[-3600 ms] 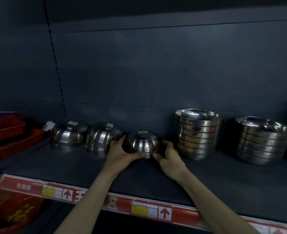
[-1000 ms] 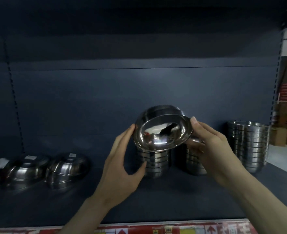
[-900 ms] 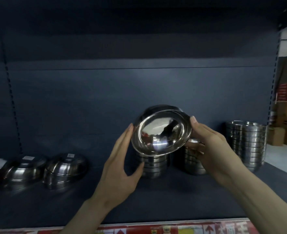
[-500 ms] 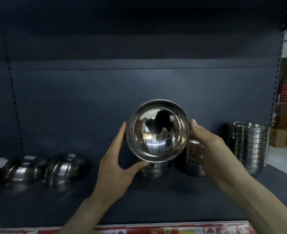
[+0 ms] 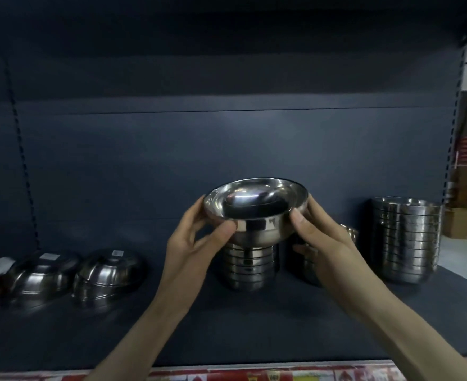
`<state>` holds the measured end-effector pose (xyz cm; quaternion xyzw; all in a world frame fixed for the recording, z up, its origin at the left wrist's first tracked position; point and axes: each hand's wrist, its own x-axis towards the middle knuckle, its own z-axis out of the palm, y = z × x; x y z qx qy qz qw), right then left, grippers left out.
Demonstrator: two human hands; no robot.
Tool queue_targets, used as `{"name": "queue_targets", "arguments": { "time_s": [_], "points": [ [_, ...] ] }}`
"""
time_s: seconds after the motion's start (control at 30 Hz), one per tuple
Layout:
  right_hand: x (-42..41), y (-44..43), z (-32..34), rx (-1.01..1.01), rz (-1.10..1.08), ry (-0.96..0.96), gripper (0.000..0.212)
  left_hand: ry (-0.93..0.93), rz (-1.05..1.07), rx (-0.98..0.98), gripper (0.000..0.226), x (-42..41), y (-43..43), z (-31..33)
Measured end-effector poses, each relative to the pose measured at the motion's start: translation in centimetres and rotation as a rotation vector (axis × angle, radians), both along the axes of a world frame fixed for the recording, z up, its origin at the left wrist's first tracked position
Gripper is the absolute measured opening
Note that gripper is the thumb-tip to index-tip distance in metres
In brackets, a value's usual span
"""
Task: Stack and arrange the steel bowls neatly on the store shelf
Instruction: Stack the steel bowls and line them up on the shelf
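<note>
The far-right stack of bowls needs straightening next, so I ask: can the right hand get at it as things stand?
Likely not yet: the right hand grips the held bowl with the left hand. Past it, the way to the far-right stack looks free once that bowl is set down.

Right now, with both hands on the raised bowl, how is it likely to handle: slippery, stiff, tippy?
The bowl is mirror-polished, so probably slippery; the left hand and right hand grip opposite sides. It looks like rigid steel, unlikely to flex. Its narrow base under a wide rim may let it rock until it nests on the stack.
</note>
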<state>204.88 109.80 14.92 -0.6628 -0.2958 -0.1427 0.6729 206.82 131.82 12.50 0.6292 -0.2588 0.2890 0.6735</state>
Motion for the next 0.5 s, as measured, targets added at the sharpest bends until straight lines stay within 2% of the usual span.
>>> {"name": "queue_targets", "arguments": {
  "time_s": [0.2,0.27,0.43,0.5],
  "points": [
    [0.6,0.6,-0.1,0.042,-0.038,0.011,0.038,0.054,0.046,-0.045,0.071,0.6,-0.8,1.2],
    [1.3,0.8,-0.1,0.059,-0.058,0.026,0.039,0.055,0.057,-0.088,0.073,0.9,-1.1,1.5],
    [4.0,1.2,-0.9,0.145,-0.131,0.060,0.083,0.070,0.049,-0.146,0.073,2.5,-1.8,1.2],
    [5.1,1.2,-1.2,0.148,-0.147,0.063,0.087,0.082,0.038,-0.137,0.072,3.3,-1.9,1.0]
  ]
}}
